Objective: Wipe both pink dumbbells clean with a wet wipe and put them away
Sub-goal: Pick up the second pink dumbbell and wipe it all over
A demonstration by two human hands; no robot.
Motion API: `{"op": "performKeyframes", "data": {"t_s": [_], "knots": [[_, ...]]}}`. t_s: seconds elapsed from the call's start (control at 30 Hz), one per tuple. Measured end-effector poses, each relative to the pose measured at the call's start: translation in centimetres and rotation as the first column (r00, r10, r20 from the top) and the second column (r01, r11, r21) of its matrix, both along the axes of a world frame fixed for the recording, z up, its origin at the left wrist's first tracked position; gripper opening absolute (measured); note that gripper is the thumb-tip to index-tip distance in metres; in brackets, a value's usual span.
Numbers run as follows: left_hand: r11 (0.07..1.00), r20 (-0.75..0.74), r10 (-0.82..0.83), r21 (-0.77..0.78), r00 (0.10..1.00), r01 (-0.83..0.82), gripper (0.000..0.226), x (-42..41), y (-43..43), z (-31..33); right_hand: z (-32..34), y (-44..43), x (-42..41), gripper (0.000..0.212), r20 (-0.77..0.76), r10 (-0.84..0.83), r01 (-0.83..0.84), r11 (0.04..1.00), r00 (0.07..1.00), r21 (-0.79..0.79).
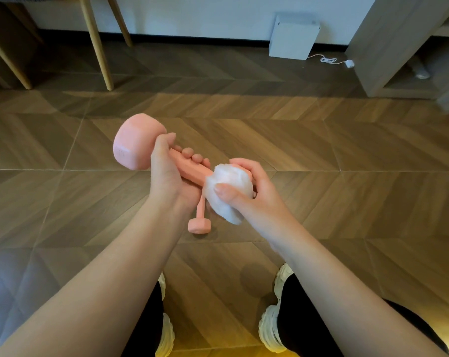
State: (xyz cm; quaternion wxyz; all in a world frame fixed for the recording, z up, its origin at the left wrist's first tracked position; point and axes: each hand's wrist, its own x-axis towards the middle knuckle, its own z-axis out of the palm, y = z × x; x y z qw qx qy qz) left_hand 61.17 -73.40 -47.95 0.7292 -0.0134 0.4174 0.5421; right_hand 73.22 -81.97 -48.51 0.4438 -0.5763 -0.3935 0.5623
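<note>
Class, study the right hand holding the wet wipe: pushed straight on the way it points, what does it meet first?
Probably the left hand, whose fingers curl round the dumbbell handle just up-left of the right hand and its wet wipe. Both hold the same dumbbell, so depth likely matches.

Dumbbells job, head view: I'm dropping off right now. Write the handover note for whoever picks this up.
Left grip: holds the handle of the first pink dumbbell, lifted above the floor.
Right grip: holds the wet wipe, wrapped over that dumbbell's near head.
Second pink dumbbell: lies on the floor below both grips, partly hidden.
Done: wiping is under way on the first; how much is clean cannot be told.
Left: finish the first, wipe the second if it needs it, put both away.
</note>
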Motion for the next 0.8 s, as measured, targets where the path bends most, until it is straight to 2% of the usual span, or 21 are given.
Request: {"op": "performKeyframes", "data": {"t_s": [0.07,0.13,0.2,0.27,0.33,0.43,0.5,0.67,0.73,0.8], "knots": [[1.000,0.027,0.018,-0.025,0.999,-0.017,0.029,-0.1,0.0,-0.1,-0.1,0.1,0.2,0.049,0.050,0.004,-0.006,0.999,0.999,0.042],[0.999,0.030,0.036,-0.019,0.999,-0.035,0.030,-0.4,0.0,0.0,-0.3,0.2,0.4,0.041,0.037,0.051,-0.053,0.997,0.998,0.054],[0.999,0.031,0.048,0.012,0.998,-0.048,0.030,-0.8,0.1,0.4,-0.3,0.3,0.7,0.040,-0.092,0.091,-0.090,0.996,0.992,0.014],[0.997,0.025,0.051,0.058,0.998,-0.052,0.030,-1.1,0.1,0.6,-0.1,0.4,0.7,0.048,-0.254,0.123,-0.144,0.987,0.959,-0.066],[0.995,0.020,0.040,0.092,0.999,-0.042,0.030,-1.2,-0.1,0.7,-0.1,0.3,0.3,0.056,-0.325,0.111,-0.157,0.981,0.939,-0.118],[0.994,0.008,0.011,0.108,1.000,-0.012,0.030,-0.8,-0.3,0.5,-0.3,0.3,-0.5,0.062,-0.215,0.030,-0.063,0.987,0.976,-0.148],[0.995,0.007,0.000,0.100,1.000,-0.001,0.030,-0.4,-0.3,0.5,-0.5,0.4,-0.4,0.058,-0.170,0.001,-0.028,0.987,0.986,-0.156],[0.997,0.046,0.004,0.076,0.999,-0.007,0.031,-0.1,0.0,0.3,0.0,0.5,2.1,0.054,-0.361,0.093,-0.160,0.974,0.928,-0.160],[0.997,0.045,0.004,0.082,0.999,-0.008,0.030,-0.2,0.0,0.1,0.1,0.5,2.1,0.056,-0.355,0.093,-0.154,0.977,0.930,-0.149],[0.996,0.017,-0.010,0.087,1.000,0.008,0.029,-0.1,-0.2,0.0,-0.2,0.4,1.3,0.063,-0.279,0.063,-0.114,0.978,0.958,-0.173]]}}
